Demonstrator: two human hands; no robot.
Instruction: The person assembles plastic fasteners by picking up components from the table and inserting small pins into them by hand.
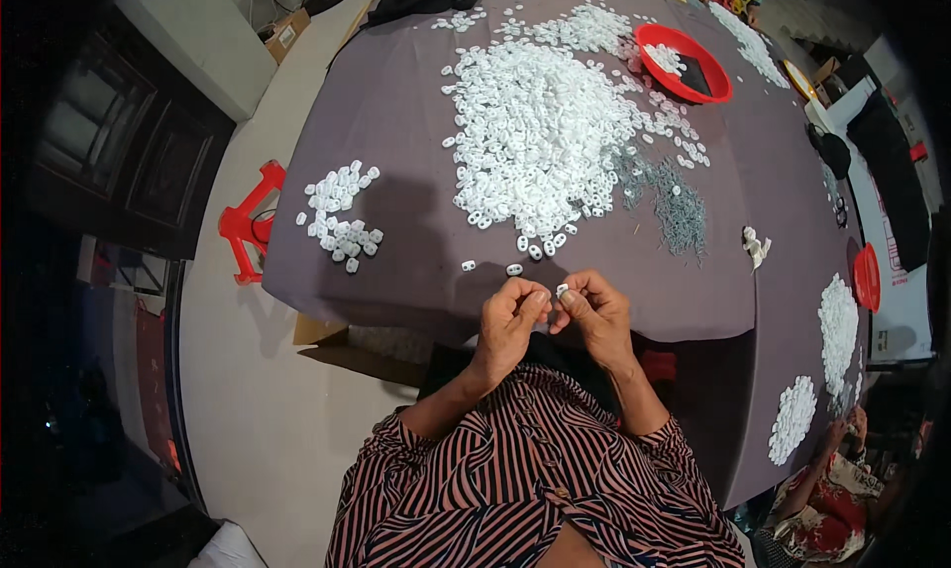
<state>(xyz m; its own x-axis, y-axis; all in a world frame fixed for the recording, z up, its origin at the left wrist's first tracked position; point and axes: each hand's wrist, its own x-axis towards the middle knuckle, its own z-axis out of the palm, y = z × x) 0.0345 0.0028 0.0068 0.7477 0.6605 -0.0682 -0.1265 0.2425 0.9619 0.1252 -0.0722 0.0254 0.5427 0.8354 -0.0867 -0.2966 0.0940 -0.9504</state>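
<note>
Mauve-grey tablecloth (pixel 401 103) under white pieces (pixel 540 122) (pale floor (pixel 228 370) alongside)

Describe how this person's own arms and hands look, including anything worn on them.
Both the left hand and the right hand are ungloved, with no watch or bracelet showing. The forearms are bare up to loose sleeves with dark and dusty pink stripes, which end near the elbows.

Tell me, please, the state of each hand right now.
Left hand: closed in a pinch; whether it holds anything cannot be told.
Right hand: closed, holding a white piece.
</note>
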